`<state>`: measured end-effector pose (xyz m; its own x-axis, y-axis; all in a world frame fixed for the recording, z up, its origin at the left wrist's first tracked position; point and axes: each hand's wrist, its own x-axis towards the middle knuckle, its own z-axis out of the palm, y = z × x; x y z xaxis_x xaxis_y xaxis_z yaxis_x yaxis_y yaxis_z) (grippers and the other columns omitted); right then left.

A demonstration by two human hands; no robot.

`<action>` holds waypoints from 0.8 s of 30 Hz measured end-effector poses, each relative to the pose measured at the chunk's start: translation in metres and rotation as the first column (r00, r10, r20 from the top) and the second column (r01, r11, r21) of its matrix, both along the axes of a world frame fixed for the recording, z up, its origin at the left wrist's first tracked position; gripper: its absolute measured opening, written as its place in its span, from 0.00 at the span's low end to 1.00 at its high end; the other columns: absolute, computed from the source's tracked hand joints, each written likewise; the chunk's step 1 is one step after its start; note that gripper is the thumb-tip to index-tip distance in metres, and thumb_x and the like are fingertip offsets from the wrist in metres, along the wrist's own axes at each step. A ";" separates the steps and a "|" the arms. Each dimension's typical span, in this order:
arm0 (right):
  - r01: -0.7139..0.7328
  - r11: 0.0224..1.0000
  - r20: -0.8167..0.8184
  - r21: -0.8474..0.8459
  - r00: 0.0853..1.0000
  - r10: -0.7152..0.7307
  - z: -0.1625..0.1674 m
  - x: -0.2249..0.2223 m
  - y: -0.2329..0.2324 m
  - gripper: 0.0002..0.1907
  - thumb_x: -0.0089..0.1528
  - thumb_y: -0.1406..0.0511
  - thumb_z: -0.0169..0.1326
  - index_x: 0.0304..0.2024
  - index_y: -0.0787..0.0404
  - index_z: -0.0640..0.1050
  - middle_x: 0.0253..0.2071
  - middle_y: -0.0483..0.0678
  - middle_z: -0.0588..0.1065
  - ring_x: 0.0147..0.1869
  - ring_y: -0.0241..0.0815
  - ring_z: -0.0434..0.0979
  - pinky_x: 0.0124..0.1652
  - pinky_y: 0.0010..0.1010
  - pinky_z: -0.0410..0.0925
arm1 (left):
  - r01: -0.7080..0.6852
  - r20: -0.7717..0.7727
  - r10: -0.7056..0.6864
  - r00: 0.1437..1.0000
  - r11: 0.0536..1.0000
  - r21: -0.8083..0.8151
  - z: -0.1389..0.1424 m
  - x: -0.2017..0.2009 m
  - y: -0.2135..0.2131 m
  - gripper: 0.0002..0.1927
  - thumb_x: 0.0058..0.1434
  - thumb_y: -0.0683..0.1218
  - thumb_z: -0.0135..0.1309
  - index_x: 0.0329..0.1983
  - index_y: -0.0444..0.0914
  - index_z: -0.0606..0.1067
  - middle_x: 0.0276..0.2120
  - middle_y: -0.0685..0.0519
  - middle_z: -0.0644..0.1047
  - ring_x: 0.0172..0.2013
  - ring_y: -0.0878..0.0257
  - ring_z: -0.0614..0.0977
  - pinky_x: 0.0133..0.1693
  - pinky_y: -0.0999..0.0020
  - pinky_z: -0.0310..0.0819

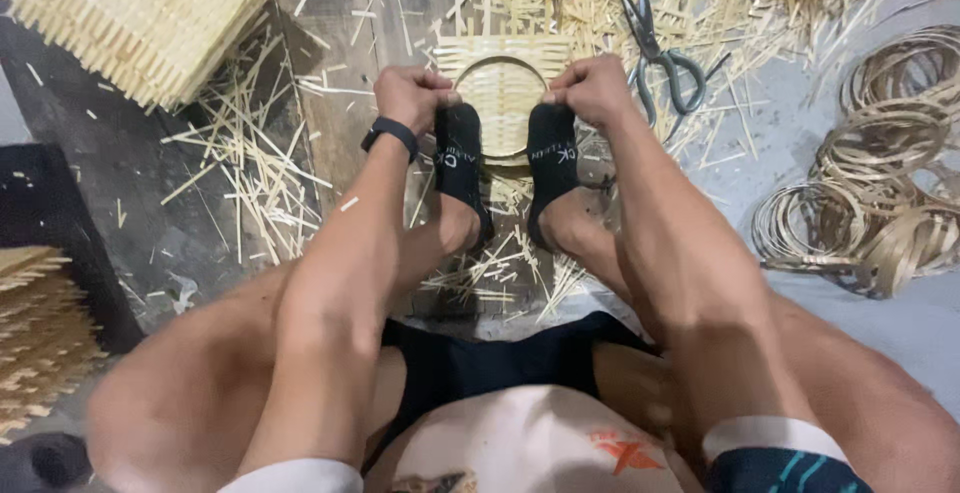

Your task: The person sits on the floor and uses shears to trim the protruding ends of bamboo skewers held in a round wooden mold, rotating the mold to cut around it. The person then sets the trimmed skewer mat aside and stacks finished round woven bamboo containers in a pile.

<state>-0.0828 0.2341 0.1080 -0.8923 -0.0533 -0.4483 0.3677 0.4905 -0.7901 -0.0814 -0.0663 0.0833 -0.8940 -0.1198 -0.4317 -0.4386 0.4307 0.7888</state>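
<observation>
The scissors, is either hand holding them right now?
No. The scissors lie on the floor beyond the right hand, while both hands grip the woven basket by its rim.

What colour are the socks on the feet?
Black socks with small pale lettering, clear in the head view.

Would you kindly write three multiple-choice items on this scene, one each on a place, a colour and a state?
1. Where do the shears lie?
A. right of the woven mat
B. on the person's lap
C. on the stacked mats at top left

2. What colour are the socks?
A. white
B. black
C. red

3. How is the ring on the mat held?
A. by the left hand alone
B. untouched
C. by both hands, left and right hand, with the feet just below it

Answers: 1 A, they lie among splints beyond the right hand. 2 B, both are black. 3 C, each hand's grip closes at one side of the ring.
</observation>
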 end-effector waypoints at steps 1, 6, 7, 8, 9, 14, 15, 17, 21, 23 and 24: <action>-0.033 0.999 0.064 0.004 0.997 0.032 0.004 -0.007 0.002 0.08 0.50 0.69 0.72 0.30 0.65 0.85 0.26 0.48 0.81 0.26 0.33 0.76 0.29 0.26 0.71 | 0.019 0.031 -0.019 0.999 1.000 -0.007 0.005 -0.003 0.000 0.12 0.41 0.40 0.74 0.29 0.39 0.85 0.26 0.51 0.85 0.28 0.64 0.85 0.34 0.70 0.80; 0.060 0.975 0.250 0.213 0.961 -0.114 0.051 0.005 -0.011 0.12 0.61 0.61 0.67 0.31 0.64 0.83 0.23 0.51 0.77 0.23 0.39 0.73 0.24 0.32 0.67 | 0.322 -0.048 -0.362 0.931 0.875 -0.363 0.034 -0.028 0.016 0.04 0.52 0.42 0.70 0.28 0.39 0.85 0.26 0.47 0.80 0.28 0.54 0.83 0.39 0.59 0.79; 0.227 0.953 0.278 0.201 0.920 -0.278 0.057 0.023 -0.027 0.13 0.64 0.62 0.62 0.30 0.66 0.81 0.22 0.50 0.77 0.21 0.40 0.75 0.22 0.33 0.69 | 0.344 -0.092 -0.421 0.902 0.832 -0.435 0.037 -0.030 0.025 0.05 0.61 0.43 0.67 0.31 0.38 0.85 0.31 0.44 0.80 0.33 0.49 0.82 0.41 0.56 0.79; 0.391 0.900 0.295 0.192 0.852 -0.432 0.060 0.040 -0.044 0.15 0.66 0.63 0.57 0.29 0.67 0.80 0.21 0.49 0.77 0.20 0.40 0.76 0.21 0.33 0.71 | 0.348 -0.401 -0.490 0.774 0.859 -0.377 0.038 -0.029 0.033 0.06 0.59 0.43 0.66 0.37 0.37 0.85 0.36 0.46 0.80 0.39 0.50 0.81 0.44 0.58 0.79; 0.400 0.915 0.485 0.059 0.789 -0.376 0.061 0.058 -0.062 0.11 0.64 0.65 0.58 0.29 0.66 0.80 0.20 0.48 0.77 0.20 0.39 0.76 0.20 0.31 0.71 | 0.377 -0.669 -0.487 0.561 0.870 -0.317 0.038 -0.030 0.042 0.12 0.56 0.43 0.65 0.43 0.37 0.84 0.42 0.47 0.80 0.46 0.50 0.80 0.47 0.60 0.78; 0.758 0.606 0.573 -0.240 0.615 -0.542 0.023 0.108 -0.127 0.18 0.64 0.58 0.60 0.27 0.65 0.78 0.19 0.45 0.73 0.17 0.35 0.68 0.17 0.27 0.60 | 0.424 -0.565 -0.445 0.695 0.888 -0.178 0.021 -0.029 0.062 0.07 0.66 0.47 0.63 0.44 0.40 0.85 0.45 0.49 0.79 0.49 0.51 0.78 0.51 0.59 0.73; 0.795 0.555 0.575 -0.246 0.580 -0.577 0.013 0.107 -0.129 0.18 0.64 0.58 0.60 0.26 0.65 0.77 0.19 0.44 0.73 0.18 0.34 0.68 0.17 0.26 0.61 | 0.400 -0.541 -0.436 0.719 0.897 -0.191 0.018 -0.029 0.063 0.07 0.66 0.47 0.64 0.43 0.41 0.85 0.43 0.49 0.79 0.47 0.52 0.78 0.51 0.58 0.73; 0.748 0.633 0.600 -0.202 0.605 -0.523 0.000 0.109 -0.122 0.21 0.64 0.56 0.63 0.25 0.65 0.75 0.19 0.43 0.71 0.18 0.33 0.65 0.17 0.25 0.57 | 0.378 -0.551 -0.387 0.740 0.916 -0.136 0.014 -0.030 0.066 0.06 0.65 0.47 0.64 0.43 0.42 0.85 0.44 0.50 0.80 0.48 0.52 0.79 0.51 0.59 0.74; 0.708 0.687 0.517 -0.161 0.653 -0.552 -0.013 0.115 -0.121 0.19 0.63 0.57 0.62 0.24 0.64 0.78 0.20 0.44 0.75 0.19 0.33 0.69 0.20 0.24 0.61 | 0.324 -0.589 -0.354 0.726 0.932 -0.161 0.014 -0.030 0.068 0.06 0.63 0.46 0.64 0.42 0.41 0.85 0.43 0.49 0.80 0.47 0.50 0.78 0.50 0.58 0.73; 0.726 0.646 0.512 -0.236 0.658 -0.552 -0.019 0.121 -0.125 0.17 0.63 0.57 0.61 0.26 0.63 0.78 0.22 0.43 0.75 0.21 0.31 0.69 0.21 0.22 0.61 | 0.353 -0.539 -0.370 0.757 0.925 -0.138 0.015 -0.028 0.068 0.06 0.65 0.46 0.63 0.42 0.41 0.84 0.43 0.50 0.80 0.47 0.51 0.79 0.50 0.58 0.73; 0.735 0.623 0.514 -0.268 0.656 -0.553 -0.023 0.124 -0.126 0.16 0.63 0.57 0.61 0.27 0.62 0.78 0.22 0.42 0.75 0.22 0.29 0.68 0.22 0.22 0.61 | 0.369 -0.508 -0.378 0.774 0.921 -0.124 0.014 -0.028 0.068 0.06 0.65 0.46 0.62 0.43 0.41 0.84 0.43 0.51 0.81 0.46 0.51 0.79 0.50 0.58 0.73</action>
